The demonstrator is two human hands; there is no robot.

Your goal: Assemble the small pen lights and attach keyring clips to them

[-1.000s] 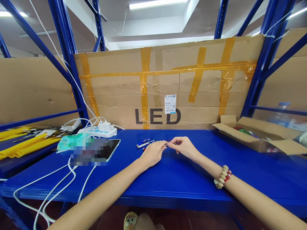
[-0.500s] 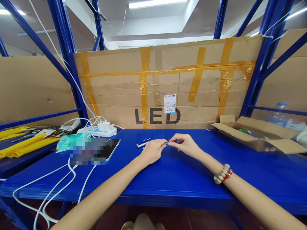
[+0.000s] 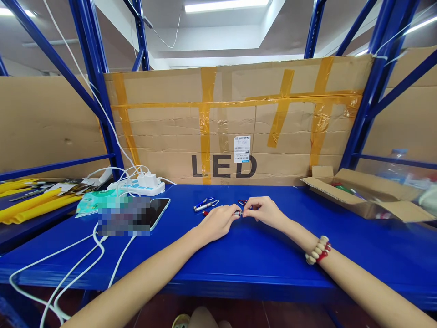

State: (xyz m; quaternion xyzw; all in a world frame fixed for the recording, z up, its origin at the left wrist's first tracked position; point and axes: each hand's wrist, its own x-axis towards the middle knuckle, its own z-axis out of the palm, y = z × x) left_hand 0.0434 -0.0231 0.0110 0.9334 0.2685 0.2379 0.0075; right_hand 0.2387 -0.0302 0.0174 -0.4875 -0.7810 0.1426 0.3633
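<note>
My left hand (image 3: 217,223) rests low over the blue tabletop, its fingers closed on a small red and silver metal tube (image 3: 237,213), mostly covered by the fingers. Thumb and fingertips of my right hand (image 3: 265,212) are pinched together at the tube's right end. Just behind the fingertips lies a small red clip (image 3: 242,202). Left of them are a slim blue tube (image 3: 204,201) and a slim silver tube (image 3: 203,207) with metal clips. A bit of red (image 3: 205,212) shows beside my left hand; I cannot tell which piece it belongs to.
A phone (image 3: 160,210), white power strip (image 3: 148,186) and loose white cables (image 3: 97,255) occupy the left side. An open cardboard box (image 3: 358,207) holds small items at right. Taped cardboard (image 3: 164,136) stands behind the blue table (image 3: 246,264), between blue posts (image 3: 367,100).
Both hands have shifted slightly down. More of the red and silver tube now shows between them, and the red clip behind the fingers has come into sight.
</note>
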